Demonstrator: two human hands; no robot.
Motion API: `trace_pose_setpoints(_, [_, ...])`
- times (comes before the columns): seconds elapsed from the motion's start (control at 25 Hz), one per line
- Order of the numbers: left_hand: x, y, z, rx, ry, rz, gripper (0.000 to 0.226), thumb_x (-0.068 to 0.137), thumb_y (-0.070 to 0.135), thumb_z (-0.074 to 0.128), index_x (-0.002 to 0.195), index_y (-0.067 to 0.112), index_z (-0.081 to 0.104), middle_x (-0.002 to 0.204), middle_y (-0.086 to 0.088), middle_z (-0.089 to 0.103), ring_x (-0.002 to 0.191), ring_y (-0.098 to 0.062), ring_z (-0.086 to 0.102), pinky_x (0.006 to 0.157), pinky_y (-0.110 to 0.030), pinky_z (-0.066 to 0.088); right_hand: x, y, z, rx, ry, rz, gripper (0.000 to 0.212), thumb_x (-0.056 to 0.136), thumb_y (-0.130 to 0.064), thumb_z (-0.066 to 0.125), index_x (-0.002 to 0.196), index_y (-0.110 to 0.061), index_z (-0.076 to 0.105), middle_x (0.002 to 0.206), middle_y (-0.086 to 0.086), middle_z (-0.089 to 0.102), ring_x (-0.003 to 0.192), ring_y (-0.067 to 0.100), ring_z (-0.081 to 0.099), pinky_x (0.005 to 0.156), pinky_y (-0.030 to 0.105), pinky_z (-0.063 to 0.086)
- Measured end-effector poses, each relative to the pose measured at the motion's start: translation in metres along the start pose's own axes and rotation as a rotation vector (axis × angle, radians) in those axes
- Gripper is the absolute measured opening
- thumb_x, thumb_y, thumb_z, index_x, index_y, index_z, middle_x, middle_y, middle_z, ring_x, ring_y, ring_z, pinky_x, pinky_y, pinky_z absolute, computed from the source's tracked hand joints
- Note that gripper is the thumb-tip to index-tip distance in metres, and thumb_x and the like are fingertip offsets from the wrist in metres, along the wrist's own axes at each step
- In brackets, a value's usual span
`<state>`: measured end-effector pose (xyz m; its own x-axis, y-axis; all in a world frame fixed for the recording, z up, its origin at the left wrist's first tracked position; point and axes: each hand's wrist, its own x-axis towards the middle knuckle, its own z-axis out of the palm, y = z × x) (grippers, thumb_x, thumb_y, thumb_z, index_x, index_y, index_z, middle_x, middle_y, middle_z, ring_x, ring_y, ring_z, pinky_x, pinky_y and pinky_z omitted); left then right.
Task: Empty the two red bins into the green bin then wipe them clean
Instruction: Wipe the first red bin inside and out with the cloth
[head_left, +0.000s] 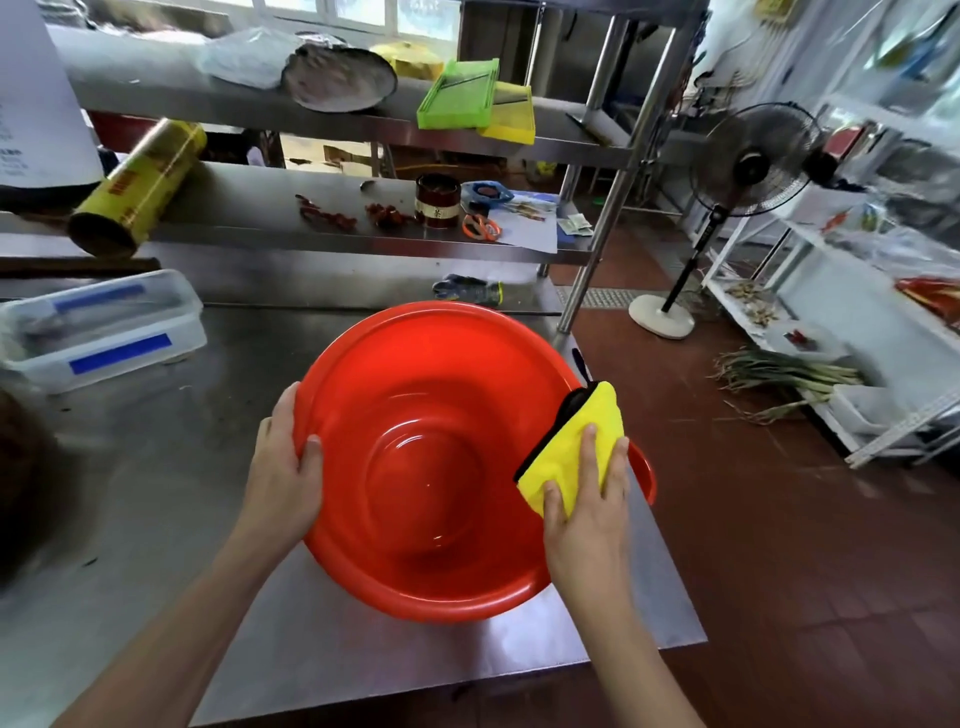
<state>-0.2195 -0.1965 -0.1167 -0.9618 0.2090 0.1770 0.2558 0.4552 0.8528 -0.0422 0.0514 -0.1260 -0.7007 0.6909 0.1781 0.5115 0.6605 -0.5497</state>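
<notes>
A large round red bin stands tilted on the steel table, its inside bare and glossy. My left hand grips its left rim, thumb inside the bowl. My right hand holds a folded yellow cloth with a dark edge against the bin's right rim, thumb and fingers pinching the cloth. A second red rim peeks out behind my right hand. No green bin is in view.
A clear lidded box with blue tape sits at the table's left. Shelves behind hold a yellow roll, scissors, a tin and green trays. A glove lies behind the bin. A standing fan and racks occupy the right floor.
</notes>
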Motion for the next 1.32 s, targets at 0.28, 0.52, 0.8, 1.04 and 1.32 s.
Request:
trace_pose_setpoints(0.28, [-0.001,0.003,0.002,-0.009,0.016,0.009,0.058,0.104,0.008,0.047,0.157,0.026,0.030,0.135,-0.007,0.048,0.119,-0.010,0.044,0.106,-0.035,0.036,0.041,0.002,0.002,-0.025,0.028,-0.037,0.074,0.106,-0.025,0.045,0.162,-0.029,-0.003,0.170,0.002,0.001,0.155,0.027,0.014,0.118,0.043,0.030])
trace_pose_setpoints(0.52, [-0.005,0.008,0.003,-0.018,-0.012,-0.004,0.058,0.106,0.014,0.046,0.157,0.032,0.028,0.136,-0.004,0.044,0.119,-0.012,0.046,0.104,-0.034,0.037,0.073,-0.002,0.000,-0.168,0.070,-0.135,0.070,0.105,-0.017,0.047,0.162,-0.024,0.007,0.168,0.008,0.014,0.151,0.030,0.025,0.112,0.042,0.038])
trace_pose_setpoints(0.8, [-0.010,0.013,0.003,-0.003,-0.032,0.022,0.058,0.107,0.018,0.045,0.158,0.034,0.025,0.134,0.008,0.038,0.120,-0.008,0.044,0.104,-0.033,0.037,0.111,-0.020,0.000,-0.160,0.112,-0.277,0.068,0.100,0.001,0.044,0.160,-0.020,0.022,0.164,0.014,0.026,0.152,0.030,0.025,0.121,0.044,0.028])
trace_pose_setpoints(1.04, [-0.016,0.016,0.005,-0.005,-0.033,0.039,0.058,0.107,0.019,0.044,0.157,0.038,0.023,0.134,0.013,0.037,0.110,0.024,0.041,0.101,-0.029,0.036,0.133,-0.052,0.008,-0.149,0.097,-0.445,0.061,0.101,0.001,0.044,0.158,-0.016,0.030,0.163,0.014,0.028,0.153,0.028,0.022,0.125,0.040,0.016])
trace_pose_setpoints(1.32, [-0.014,0.017,0.005,0.012,-0.022,0.028,0.057,0.107,0.021,0.044,0.159,0.035,0.024,0.136,0.012,0.038,0.112,0.010,0.044,0.101,-0.024,0.036,0.129,-0.115,0.031,-0.019,0.017,-0.634,0.056,0.102,-0.002,0.044,0.155,-0.017,0.038,0.163,0.013,0.031,0.153,0.027,0.021,0.126,0.043,0.014])
